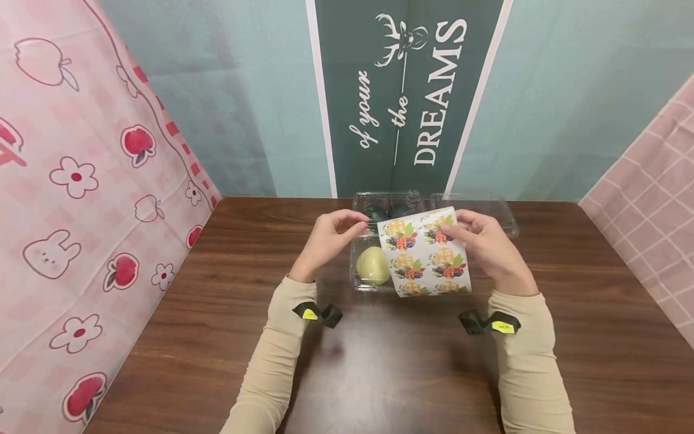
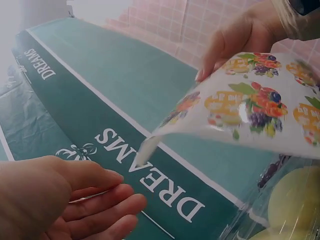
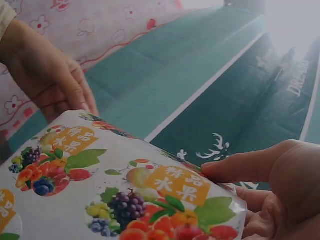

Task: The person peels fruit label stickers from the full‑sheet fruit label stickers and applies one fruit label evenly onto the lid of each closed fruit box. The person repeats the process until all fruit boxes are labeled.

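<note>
A sheet of fruit stickers (image 1: 425,256), white with printed fruit and orange labels, is pinched at its upper right edge between the thumb and fingers of my right hand (image 1: 485,244). It bends in the right wrist view, where the thumb lies on its printed face. My left hand (image 1: 335,238) hovers left of the sheet, its fingers loosely bent and holding nothing; the left wrist view shows this hand (image 2: 85,195) apart from the sheet. Behind and below the sheet stands a clear plastic box (image 1: 355,283) with a pale green round fruit (image 1: 373,266); the sheet hides its right part.
Another clear plastic container (image 1: 496,211) sits at the back right of the brown wooden table (image 1: 244,337). A green cloth backdrop (image 1: 260,120) rises behind the table, with patterned pink cloths at the left (image 1: 108,199) and right (image 1: 650,199).
</note>
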Motion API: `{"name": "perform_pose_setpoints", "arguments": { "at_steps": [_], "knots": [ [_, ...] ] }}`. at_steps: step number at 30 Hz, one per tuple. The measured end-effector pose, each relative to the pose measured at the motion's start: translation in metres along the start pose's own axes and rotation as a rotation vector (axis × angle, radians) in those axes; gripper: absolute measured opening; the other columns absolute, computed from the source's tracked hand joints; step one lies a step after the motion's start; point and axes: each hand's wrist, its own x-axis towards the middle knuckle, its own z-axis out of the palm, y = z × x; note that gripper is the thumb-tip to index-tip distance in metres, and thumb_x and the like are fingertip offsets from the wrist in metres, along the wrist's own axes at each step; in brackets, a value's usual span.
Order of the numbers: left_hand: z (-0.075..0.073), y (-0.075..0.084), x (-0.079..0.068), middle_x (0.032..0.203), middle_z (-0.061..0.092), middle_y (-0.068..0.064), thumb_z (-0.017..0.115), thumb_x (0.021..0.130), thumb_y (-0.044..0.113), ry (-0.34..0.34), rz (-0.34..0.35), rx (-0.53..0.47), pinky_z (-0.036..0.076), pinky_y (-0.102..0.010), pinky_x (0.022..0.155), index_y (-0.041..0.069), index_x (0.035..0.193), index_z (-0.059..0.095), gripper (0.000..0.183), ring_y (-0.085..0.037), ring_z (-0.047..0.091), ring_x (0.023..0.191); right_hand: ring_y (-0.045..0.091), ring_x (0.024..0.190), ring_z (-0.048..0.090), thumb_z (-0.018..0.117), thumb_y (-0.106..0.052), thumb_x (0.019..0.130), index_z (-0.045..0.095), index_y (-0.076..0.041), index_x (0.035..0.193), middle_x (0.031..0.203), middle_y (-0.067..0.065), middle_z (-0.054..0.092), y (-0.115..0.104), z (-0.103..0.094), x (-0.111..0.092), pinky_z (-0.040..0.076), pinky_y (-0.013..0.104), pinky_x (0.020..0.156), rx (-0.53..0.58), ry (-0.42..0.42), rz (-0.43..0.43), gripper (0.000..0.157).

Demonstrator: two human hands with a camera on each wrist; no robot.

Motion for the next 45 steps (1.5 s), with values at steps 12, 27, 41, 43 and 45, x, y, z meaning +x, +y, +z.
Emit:
{"name": "perform_pose_setpoints", "arguments": {
  "at_steps": [12, 27, 41, 43, 45],
  "knots": [
    [0.011, 0.001, 0.000, 0.096, 0.071, -0.014, 0.073, 0.083, 0.005, 0.078, 0.203, 0.117, 0.058, -0.028, 0.081, -0.001, 0.097, 0.070, 0.016, -0.024, 0.070, 0.088, 0.003, 0.076, 0.070, 0.056, -0.012, 0.096, 0.055, -0.010, 0.108, 0.084, -0.014, 0.074, 0.007, 0.010, 0.010, 0.058, 0.023, 0.067, -0.046, 0.009, 0.013, 0.012],
    [0.019, -0.001, 0.000, 0.100, 0.072, -0.013, 0.074, 0.083, 0.013, 0.061, 0.153, 0.231, 0.057, -0.039, 0.084, 0.001, 0.101, 0.072, 0.021, -0.024, 0.068, 0.092, 0.001, 0.078, 0.070, 0.052, -0.007, 0.097, 0.048, -0.009, 0.115, 0.086, -0.016, 0.074, 0.009, 0.013, 0.015, 0.057, 0.020, 0.069, -0.022, 0.017, 0.000, 0.019],
    [0.024, 0.001, 0.000, 0.101, 0.072, -0.012, 0.074, 0.084, 0.015, 0.008, 0.090, 0.169, 0.058, -0.031, 0.085, 0.002, 0.104, 0.072, 0.024, -0.021, 0.069, 0.091, -0.002, 0.077, 0.068, 0.056, -0.003, 0.093, 0.051, -0.010, 0.110, 0.082, -0.019, 0.072, 0.014, 0.018, 0.018, 0.055, 0.017, 0.071, -0.078, 0.048, -0.027, 0.019],
    [0.025, 0.001, 0.000, 0.102, 0.072, -0.012, 0.074, 0.084, 0.016, -0.001, 0.071, 0.160, 0.058, -0.032, 0.086, 0.003, 0.104, 0.072, 0.024, -0.021, 0.069, 0.092, -0.002, 0.076, 0.068, 0.057, -0.006, 0.093, 0.053, -0.011, 0.110, 0.080, -0.020, 0.072, 0.014, 0.019, 0.019, 0.055, 0.018, 0.071, -0.103, 0.057, -0.012, 0.018],
    [0.026, 0.002, 0.000, 0.103, 0.072, -0.012, 0.074, 0.084, 0.015, -0.001, 0.059, 0.155, 0.058, -0.034, 0.086, 0.003, 0.104, 0.072, 0.024, -0.022, 0.068, 0.092, -0.002, 0.076, 0.068, 0.058, -0.009, 0.094, 0.054, -0.013, 0.109, 0.080, -0.021, 0.071, 0.014, 0.019, 0.019, 0.055, 0.019, 0.070, -0.122, 0.062, 0.004, 0.016]
  ]
}}
